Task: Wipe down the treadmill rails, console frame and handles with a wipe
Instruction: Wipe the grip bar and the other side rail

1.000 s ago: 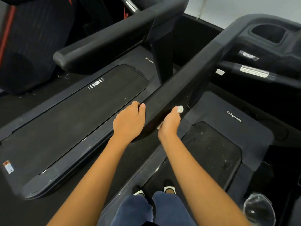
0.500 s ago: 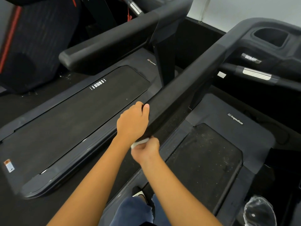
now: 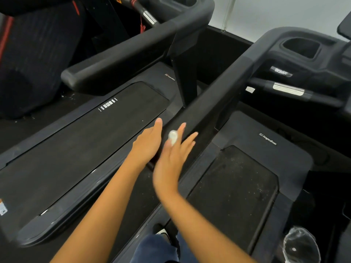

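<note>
The long black padded handrail (image 3: 214,103) of the right treadmill runs as a diagonal line, from its near end in the middle of the view up and to the right, where it bends into the dark plastic console frame (image 3: 296,54) with a cup recess. Its long axis points away from the person and to the right.

Both hands are at the near end of this handrail. The left hand (image 3: 148,143) lies on the left side of it, fingers straight and together, pointing along the rail; it grips nothing. The right hand (image 3: 171,160) is just on the right of the left hand, blurred, with the fingers spread out over the near end of the handrail. The small white crumpled wipe (image 3: 172,136) sits at the fingers of this hand, and it seems pinched between them, but the blur does not let me tell the exact grip.

Left of the handrail lies the black running belt of the neighbour treadmill (image 3: 91,141), and above it a second black handrail (image 3: 133,54) goes parallel. Right of the handrail is the dusty black belt (image 3: 233,188) and the motor cover with a white logo (image 3: 267,139). A short grip with a silver sensor plate (image 3: 288,89) stands under the console frame. A clear plastic bag (image 3: 301,245) lies far right and near.
</note>
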